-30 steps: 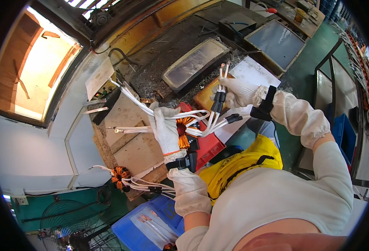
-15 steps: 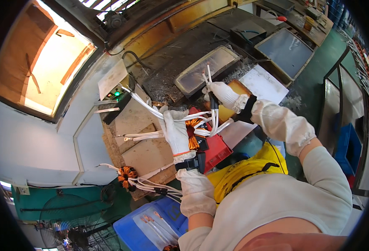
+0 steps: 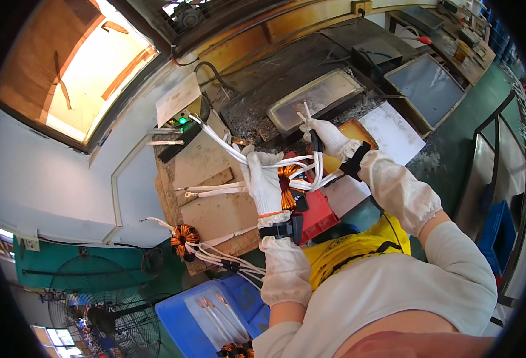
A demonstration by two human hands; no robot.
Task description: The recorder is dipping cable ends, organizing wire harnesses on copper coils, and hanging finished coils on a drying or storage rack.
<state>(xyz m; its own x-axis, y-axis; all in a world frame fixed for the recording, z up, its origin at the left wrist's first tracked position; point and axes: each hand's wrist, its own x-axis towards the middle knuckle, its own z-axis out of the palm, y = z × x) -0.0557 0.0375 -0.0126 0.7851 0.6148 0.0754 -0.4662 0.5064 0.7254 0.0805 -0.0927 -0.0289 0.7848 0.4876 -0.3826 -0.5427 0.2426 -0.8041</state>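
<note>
In the middle of the view sits a ring coil [image 3: 287, 188] wound with copper wire, with several white-sleeved leads coming off it. My left hand [image 3: 263, 182], in a white glove, is closed around some of these white leads [image 3: 224, 146] beside the coil; their far ends reach toward a small box with a green light. With my right hand [image 3: 329, 137], also gloved, I pinch other leads of the coil, and their bare copper-coloured tips [image 3: 305, 110] point up in front of a rectangular pan [image 3: 315, 100]. A red plastic holder [image 3: 319, 216] lies under the coil.
The green-lit box [image 3: 179, 101] stands at the board's far left corner. A second coil [image 3: 184, 238] hangs at the board's near left edge. A blue bin [image 3: 176, 313] with leads is below. White paper [image 3: 392, 132] and a grey-surfaced tray [image 3: 425, 83] lie right. A fan [image 3: 102, 316] stands lower left.
The whole view has shifted, so the bench appears farther right. Against the pan, my right hand and its lead tips have moved slightly left and nearer. Both hands keep their hold.
</note>
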